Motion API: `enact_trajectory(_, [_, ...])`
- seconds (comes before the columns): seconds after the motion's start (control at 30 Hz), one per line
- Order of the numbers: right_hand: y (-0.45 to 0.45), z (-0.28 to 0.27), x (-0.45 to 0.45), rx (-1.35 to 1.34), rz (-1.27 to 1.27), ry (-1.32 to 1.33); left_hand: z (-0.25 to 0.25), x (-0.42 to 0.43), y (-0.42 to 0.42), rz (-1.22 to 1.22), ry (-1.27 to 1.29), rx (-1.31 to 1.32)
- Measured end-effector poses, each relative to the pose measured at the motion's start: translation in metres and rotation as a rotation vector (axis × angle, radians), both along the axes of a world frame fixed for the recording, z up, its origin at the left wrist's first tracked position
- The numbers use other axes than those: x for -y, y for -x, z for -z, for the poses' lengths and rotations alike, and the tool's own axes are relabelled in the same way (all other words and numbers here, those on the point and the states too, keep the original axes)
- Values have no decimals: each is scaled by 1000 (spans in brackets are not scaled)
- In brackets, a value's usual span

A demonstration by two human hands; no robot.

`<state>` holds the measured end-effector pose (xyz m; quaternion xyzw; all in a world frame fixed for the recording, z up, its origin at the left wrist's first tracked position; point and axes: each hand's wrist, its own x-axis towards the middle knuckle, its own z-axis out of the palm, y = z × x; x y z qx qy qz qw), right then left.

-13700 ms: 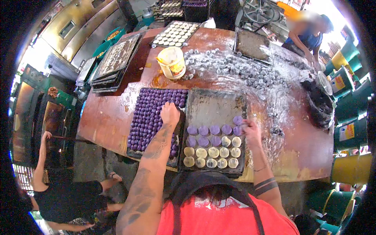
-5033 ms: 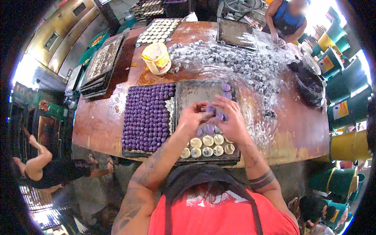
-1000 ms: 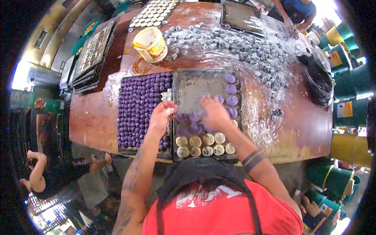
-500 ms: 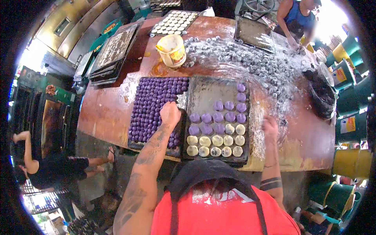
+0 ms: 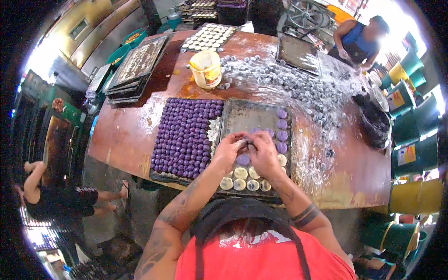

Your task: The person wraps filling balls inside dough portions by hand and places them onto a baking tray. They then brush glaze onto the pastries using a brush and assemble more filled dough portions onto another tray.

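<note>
My left hand [image 5: 228, 151] and my right hand [image 5: 263, 154] meet over the right baking tray [image 5: 242, 111], fingertips pinched together around a small dark dough ball [image 5: 248, 143]. Fingers cover most of it. Below and around them, flattened purple dough rounds [image 5: 282, 135] and pale yellow rounds [image 5: 252, 185] with dark patches lie in rows on that tray. To the left stands a second tray packed with purple dough balls [image 5: 184, 135]; bare metal shows along its right side.
Flour-dusted dark balls [image 5: 308, 86] are scattered across the wooden table [image 5: 126, 140]. Behind the trays stands a white bucket [image 5: 206, 70]. Stacked trays [image 5: 137, 67] sit at the left edge. A co-worker [image 5: 357, 42] is at the far right; another person [image 5: 60, 198] is at the left.
My left hand has left the purple balls and moved right. My right hand has come in from the table's right side. Both now meet over the right tray, around a dark ball.
</note>
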<state>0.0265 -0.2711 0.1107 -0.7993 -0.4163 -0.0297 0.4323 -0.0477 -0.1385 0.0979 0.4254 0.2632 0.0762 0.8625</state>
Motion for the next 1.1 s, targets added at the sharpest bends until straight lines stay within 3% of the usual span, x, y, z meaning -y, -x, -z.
enact_trajectory(0.07, [1, -33, 6, -124, 108, -20, -12, -3, 3, 68, -58, 33])
enact_trajectory(0.1, [-14, -26, 11, -187, -34, 40, -19, -3, 6, 89, -93, 47])
enact_trajectory(0.2, [-22, -23, 14, -855, -227, -158, -12, 0, 3, 42, -15, 139])
enact_trajectory(0.3, [-17, -30, 6, -1132, -108, -449, -42, 13, -1, -18, 226, 175])
enact_trajectory(0.33, [-13, -29, 0, -1206, -55, -551, -41, 11, -5, -27, 79, 151])
enact_trajectory(0.4, [-6, -30, -5, -1029, -10, -588, -36, 4, -9, -29, -223, 93])
enact_trajectory(0.43, [-8, -31, -5, -995, 28, -594, -29, 1, -10, -54, -663, 38])
enact_trajectory(0.47, [-11, -32, -4, -961, 64, -593, -25, 4, -9, -83, -750, 109])
enact_trajectory(0.5, [-12, -49, 2, -514, 193, -226, -27, 12, -6, -116, -831, 179])
enact_trajectory(0.53, [-10, -52, 3, -384, 210, -222, -39, 21, -4, -149, -910, 248])
enact_trajectory(0.63, [-4, -53, 0, -46, 151, -232, -45, 15, -12, -57, -212, 166])
enact_trajectory(0.7, [-2, -49, 7, -49, 55, -134, -35, -5, -16, 52, 229, 86])
enact_trajectory(0.8, [-11, -46, 10, -48, -83, -111, -29, -14, -10, 25, -82, 24])
enact_trajectory(0.83, [-12, -53, 6, -89, -151, -147, -48, -4, -6, 46, -58, 58])
enact_trajectory(0.9, [-21, -51, 2, -184, -319, -143, -41, 6, -8, 162, 145, 106])
enact_trajectory(1.0, [-39, -35, 8, -66, -344, -48, -9, 8, -12, 269, 340, 150])
enact_trajectory(1.07, [-32, 5, 7, -101, -167, -90, 6, 13, -6, 285, 377, 77])
enact_trajectory(1.1, [-23, 32, 6, -169, -54, -70, -8, 21, -3, 207, 251, 8])
